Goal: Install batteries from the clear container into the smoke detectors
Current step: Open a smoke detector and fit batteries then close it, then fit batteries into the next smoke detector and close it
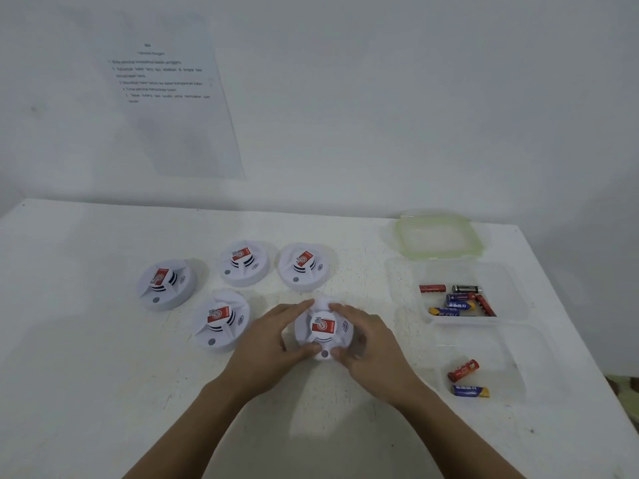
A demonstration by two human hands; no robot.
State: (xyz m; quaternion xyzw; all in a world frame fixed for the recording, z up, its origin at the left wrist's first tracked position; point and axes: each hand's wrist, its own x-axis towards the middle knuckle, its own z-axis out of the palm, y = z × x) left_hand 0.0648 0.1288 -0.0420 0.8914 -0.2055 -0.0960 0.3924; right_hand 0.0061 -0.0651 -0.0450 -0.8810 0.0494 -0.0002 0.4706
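Near the table's front edge, a smoke detector is gripped by both hands, left and right; a careless twist could knock it against neighbouring detectors.

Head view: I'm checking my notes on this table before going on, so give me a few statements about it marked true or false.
1. The left hand and the right hand both hold the nearest smoke detector. True.
2. Six smoke detectors are laid out. False: there are five.
3. The lid is shut on the batteries. False: the lid lies on the table behind the open far container.
4. Two batteries lie in the near container. True.
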